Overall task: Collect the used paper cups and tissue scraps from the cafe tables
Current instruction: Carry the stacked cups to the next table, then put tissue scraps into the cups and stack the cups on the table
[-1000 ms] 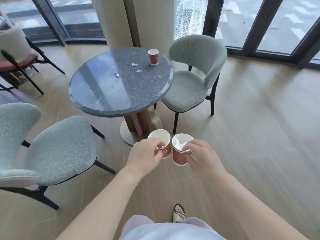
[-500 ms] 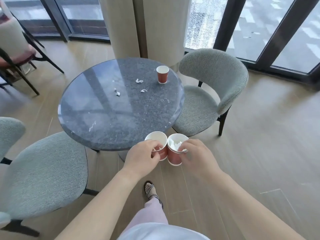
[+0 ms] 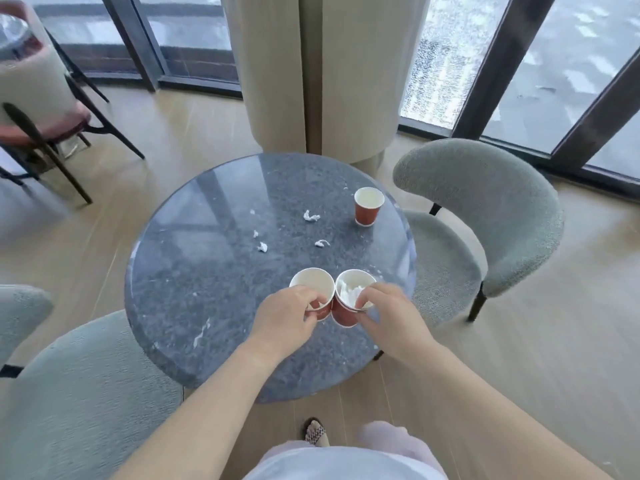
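Two red cups are held side by side, touching, over the near half of the worktop. The empty cup is gripped by the left hand, fingers curled round its rim and wall. The tissue cup is pinched at the rim by the right hand. A third cup is seen upright near the far right edge, with scraps scattered to its left.

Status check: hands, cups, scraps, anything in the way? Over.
Left hand holds empty cup, right hand holds tissue-filled cup. Third cup and scraps on table, uncollected. Nothing between hands and them.
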Demonstrator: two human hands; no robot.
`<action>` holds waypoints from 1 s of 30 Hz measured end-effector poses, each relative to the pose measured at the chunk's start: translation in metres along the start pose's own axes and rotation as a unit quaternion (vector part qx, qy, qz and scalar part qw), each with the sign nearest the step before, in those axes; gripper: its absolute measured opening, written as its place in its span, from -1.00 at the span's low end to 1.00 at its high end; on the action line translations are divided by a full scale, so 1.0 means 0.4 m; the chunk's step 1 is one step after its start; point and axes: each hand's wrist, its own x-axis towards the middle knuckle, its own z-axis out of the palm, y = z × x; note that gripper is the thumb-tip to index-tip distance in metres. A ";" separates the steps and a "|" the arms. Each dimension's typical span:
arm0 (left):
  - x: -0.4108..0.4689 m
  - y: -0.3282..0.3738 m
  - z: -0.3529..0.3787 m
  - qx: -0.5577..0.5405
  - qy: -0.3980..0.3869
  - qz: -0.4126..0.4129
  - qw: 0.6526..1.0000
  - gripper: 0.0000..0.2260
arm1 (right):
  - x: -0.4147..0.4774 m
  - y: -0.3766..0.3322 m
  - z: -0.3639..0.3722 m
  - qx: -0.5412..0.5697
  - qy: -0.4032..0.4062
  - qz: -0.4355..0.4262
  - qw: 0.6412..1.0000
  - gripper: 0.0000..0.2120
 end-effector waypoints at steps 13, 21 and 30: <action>0.127 -0.128 0.036 -0.013 0.015 -0.122 0.992 -0.77 | 0.254 0.028 0.117 -0.052 -0.129 -0.049 0.989 -0.92; 0.241 -0.148 0.049 -0.010 0.039 -0.182 0.982 -0.80 | 0.393 0.077 0.113 -0.068 -0.158 -0.071 0.983 -0.91; 0.318 -0.151 0.088 0.002 0.021 -0.211 0.977 -0.78 | 0.487 0.135 0.103 -0.064 -0.177 -0.119 0.975 -0.88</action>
